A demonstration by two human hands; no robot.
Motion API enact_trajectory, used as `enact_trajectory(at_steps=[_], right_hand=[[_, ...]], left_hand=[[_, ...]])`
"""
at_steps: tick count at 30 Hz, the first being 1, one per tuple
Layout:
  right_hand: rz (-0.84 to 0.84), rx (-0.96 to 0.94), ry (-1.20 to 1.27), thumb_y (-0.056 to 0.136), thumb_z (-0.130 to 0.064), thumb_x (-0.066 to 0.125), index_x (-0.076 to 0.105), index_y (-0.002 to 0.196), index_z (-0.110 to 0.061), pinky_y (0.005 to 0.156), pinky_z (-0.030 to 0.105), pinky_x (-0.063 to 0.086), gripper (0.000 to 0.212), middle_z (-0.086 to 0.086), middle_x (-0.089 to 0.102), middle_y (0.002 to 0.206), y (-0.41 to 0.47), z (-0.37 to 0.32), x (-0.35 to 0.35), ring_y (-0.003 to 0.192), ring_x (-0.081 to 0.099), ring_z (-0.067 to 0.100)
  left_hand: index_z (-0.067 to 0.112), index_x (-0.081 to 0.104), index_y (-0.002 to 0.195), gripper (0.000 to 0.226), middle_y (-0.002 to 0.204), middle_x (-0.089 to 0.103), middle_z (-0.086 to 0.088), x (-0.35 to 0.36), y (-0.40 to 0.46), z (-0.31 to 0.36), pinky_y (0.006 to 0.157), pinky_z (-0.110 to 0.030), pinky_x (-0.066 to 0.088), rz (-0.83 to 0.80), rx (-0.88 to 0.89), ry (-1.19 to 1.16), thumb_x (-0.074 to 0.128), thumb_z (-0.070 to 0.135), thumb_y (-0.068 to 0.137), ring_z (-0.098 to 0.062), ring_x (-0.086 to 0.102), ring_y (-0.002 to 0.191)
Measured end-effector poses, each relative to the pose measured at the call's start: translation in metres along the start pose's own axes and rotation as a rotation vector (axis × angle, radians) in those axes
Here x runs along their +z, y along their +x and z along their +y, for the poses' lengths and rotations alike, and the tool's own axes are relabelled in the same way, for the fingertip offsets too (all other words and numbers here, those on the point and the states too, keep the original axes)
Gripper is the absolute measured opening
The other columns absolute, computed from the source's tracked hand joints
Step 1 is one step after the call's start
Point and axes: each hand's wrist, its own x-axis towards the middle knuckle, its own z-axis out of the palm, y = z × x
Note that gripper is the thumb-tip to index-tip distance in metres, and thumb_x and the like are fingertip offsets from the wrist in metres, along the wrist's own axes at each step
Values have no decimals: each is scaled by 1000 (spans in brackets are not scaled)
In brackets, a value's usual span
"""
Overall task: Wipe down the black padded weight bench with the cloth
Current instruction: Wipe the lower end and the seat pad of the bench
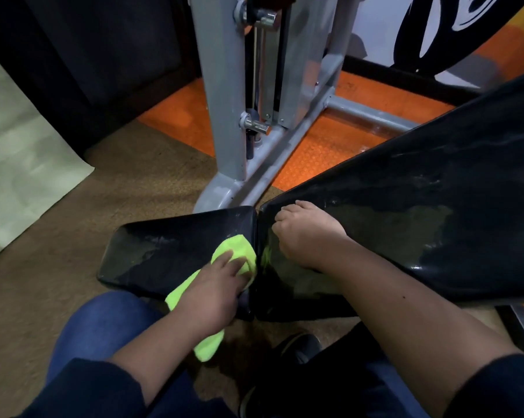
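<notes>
The left hand [218, 276] presses the lime-green cloth [233, 254] flat under straightened fingers onto the right end of the small black seat pad [164, 251], just beside the gap that parts it from the long backrest pad [420, 212]. The right hand [303, 233] rests on the near corner of that backrest, fingers loosely curled and holding nothing. The seat's long axis runs leftward from the cloth, so the unwiped stretch probably lies to the left, nearest the left hand.
</notes>
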Motion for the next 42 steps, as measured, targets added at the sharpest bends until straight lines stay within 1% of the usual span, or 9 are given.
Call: enact_trajectory(at_steps=[4, 8, 12, 17, 20, 24, 29, 33, 42], right_hand=[[-11, -1, -9, 96, -24, 43, 62, 124, -22, 119, 43, 24, 34, 2, 58, 131, 1, 0, -1, 130, 46, 22], [-25, 3, -3, 97, -24, 42, 62, 126, -22, 120, 43, 22, 35, 3, 57, 135, 0, 0, -1, 132, 44, 22], [-18, 8, 0, 97, -23, 40, 62, 127, -21, 120, 43, 23, 36, 3, 57, 135, 1, 0, -3, 132, 45, 22], [-18, 5, 12, 98, -24, 41, 63, 126, -22, 120, 43, 24, 35, 3, 57, 136, 0, 0, 0, 132, 45, 22], [-25, 14, 15, 98, -23, 41, 62, 128, -21, 120, 43, 24, 37, 4, 56, 138, 1, 1, -3, 133, 45, 22], [-35, 11, 8, 98, -23, 41, 61, 130, -21, 120, 42, 23, 38, 4, 55, 139, -1, -2, -5, 134, 44, 22], [-23, 15, 6, 98, -22, 40, 61, 128, -20, 118, 42, 26, 36, 5, 57, 136, -1, 0, -6, 130, 47, 23], [-37, 15, 9, 99, -22, 38, 60, 128, -20, 120, 41, 24, 36, 4, 57, 135, -1, -1, -4, 131, 46, 23], [-39, 15, 3, 99, -23, 37, 61, 125, -20, 119, 41, 25, 35, 4, 57, 133, -1, -1, -5, 128, 47, 22]], left_hand=[[24, 54, 134, 51, 155, 31, -1, -7, 9, 5, 112, -43, 30, -5, -118, -15, 43, 23, 85, -30, 15, 146], [20, 64, 125, 60, 142, 50, -7, 6, -15, 2, 106, -45, 40, 48, 47, -19, 35, 20, 71, -35, 35, 138], [18, 63, 126, 65, 146, 46, -7, -3, -7, -4, 111, -43, 34, 66, -81, -99, 33, 16, 68, -37, 32, 140], [18, 67, 120, 63, 136, 55, -9, 16, -41, -9, 108, -48, 39, 97, 133, -69, 33, 10, 68, -36, 44, 133], [18, 66, 123, 64, 138, 55, -9, 5, -34, -14, 111, -47, 35, 151, -49, -168, 37, 6, 67, -39, 42, 134], [19, 65, 122, 62, 139, 52, -7, 22, -55, 5, 109, -48, 39, 120, 151, -83, 30, 13, 71, -36, 40, 136], [17, 64, 125, 65, 140, 53, -10, 19, -52, -10, 113, -45, 22, 179, -23, -138, 47, 2, 64, -38, 42, 135], [21, 62, 128, 65, 145, 47, -5, 33, -73, -6, 114, -46, 24, 124, 116, -101, 50, 2, 67, -31, 34, 140], [20, 64, 126, 63, 144, 50, -5, 27, -81, -12, 112, -47, 22, 112, 107, -115, 57, -1, 67, -30, 38, 138]])
